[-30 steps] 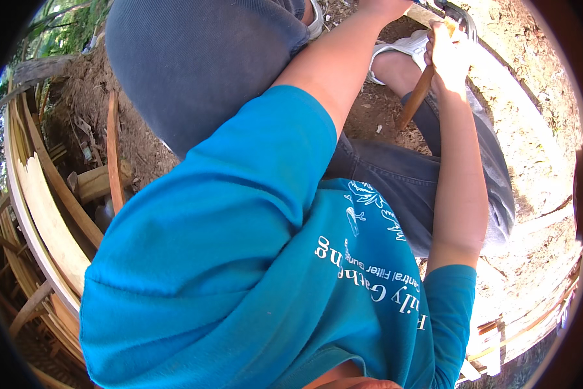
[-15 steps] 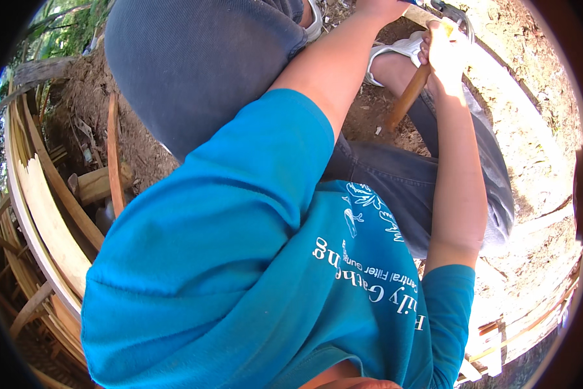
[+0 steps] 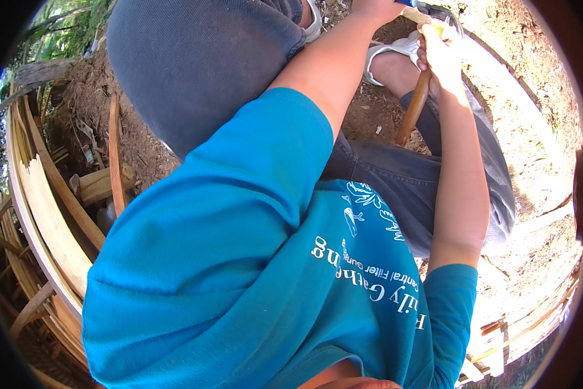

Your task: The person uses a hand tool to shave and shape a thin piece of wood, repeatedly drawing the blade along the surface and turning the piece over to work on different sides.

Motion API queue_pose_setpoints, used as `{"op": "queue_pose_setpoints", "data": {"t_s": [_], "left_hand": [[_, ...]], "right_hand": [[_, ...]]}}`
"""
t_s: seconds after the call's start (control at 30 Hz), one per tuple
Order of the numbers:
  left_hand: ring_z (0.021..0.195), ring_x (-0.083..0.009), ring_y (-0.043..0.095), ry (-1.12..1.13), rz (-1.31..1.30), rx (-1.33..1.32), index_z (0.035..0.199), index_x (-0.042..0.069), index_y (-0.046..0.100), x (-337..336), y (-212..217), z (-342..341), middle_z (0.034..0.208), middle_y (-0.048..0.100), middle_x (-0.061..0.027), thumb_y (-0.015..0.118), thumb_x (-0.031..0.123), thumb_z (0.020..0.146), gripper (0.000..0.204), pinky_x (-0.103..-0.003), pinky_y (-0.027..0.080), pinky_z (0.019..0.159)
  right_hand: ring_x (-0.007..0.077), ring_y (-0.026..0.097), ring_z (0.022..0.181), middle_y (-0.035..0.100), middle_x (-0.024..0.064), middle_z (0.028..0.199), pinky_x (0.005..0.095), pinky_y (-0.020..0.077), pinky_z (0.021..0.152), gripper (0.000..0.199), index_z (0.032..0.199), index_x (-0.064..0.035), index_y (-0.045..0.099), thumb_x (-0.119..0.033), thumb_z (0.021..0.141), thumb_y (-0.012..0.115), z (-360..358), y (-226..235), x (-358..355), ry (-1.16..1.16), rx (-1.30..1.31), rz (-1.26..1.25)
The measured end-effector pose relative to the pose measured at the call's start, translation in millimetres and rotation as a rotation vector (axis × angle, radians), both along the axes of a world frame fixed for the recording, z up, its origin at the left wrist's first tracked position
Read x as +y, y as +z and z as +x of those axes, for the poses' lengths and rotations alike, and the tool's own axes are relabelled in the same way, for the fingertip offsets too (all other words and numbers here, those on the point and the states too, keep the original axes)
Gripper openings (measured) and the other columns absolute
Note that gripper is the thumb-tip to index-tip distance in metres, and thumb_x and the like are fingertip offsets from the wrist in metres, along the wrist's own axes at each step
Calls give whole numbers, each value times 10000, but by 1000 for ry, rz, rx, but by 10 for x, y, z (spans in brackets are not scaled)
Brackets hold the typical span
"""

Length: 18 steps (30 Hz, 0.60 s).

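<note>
At the upper edge, my left hand (image 3: 377, 9) is closed on a blue handle (image 3: 407, 2), partly cut off by the frame. Dark, curved metal (image 3: 442, 11) lies just right of that handle; whether the two are joined I cannot tell. My right hand (image 3: 438, 54) is wrapped around a brown wooden stick (image 3: 416, 107), which slants down and left toward my lap. The stick's yellowish upper end shows by the fingers, close beneath the metal. Strong sunlight washes out part of this hand.
My bent legs in dark trousers (image 3: 200, 65) surround the work spot, a white shoe (image 3: 395, 50) beside the stick. Long split wood strips (image 3: 48, 214) are piled at left, near an upright reddish stick (image 3: 115, 155). Bare soil (image 3: 544, 129) lies sunlit at right.
The stick's lower end has swung slightly right and down. The blue handle and dark metal have shifted a little left, along with my left hand.
</note>
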<state>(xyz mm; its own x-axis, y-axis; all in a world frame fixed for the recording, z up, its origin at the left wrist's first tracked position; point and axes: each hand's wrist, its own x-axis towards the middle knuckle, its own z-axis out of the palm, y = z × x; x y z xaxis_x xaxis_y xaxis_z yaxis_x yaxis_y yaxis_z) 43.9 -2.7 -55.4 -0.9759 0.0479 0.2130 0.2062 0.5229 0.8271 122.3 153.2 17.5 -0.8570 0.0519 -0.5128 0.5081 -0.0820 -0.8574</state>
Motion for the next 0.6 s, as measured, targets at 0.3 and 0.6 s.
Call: {"op": "queue_pose_setpoints", "data": {"t_s": [0.3,0.6], "left_hand": [[983,-419,639,-24,-237,-35,964,66,729,-18,-38,-28,951,695,-198,704,110,807,164,-499,513,892],[882,-439,646,406,146,-69,899,34,604,-276,165,-85,898,670,-215,718,208,896,209,-512,490,759]], "right_hand": [[67,454,483,567,-1,715,228,392,427,154,1012,-59,647,-201,969,690,-80,195,133,-154,-24,-2],[53,467,544,559,-14,765,210,423,491,200,1099,-63,625,-252,1042,598,-158,146,263,-53,24,-114]]}}
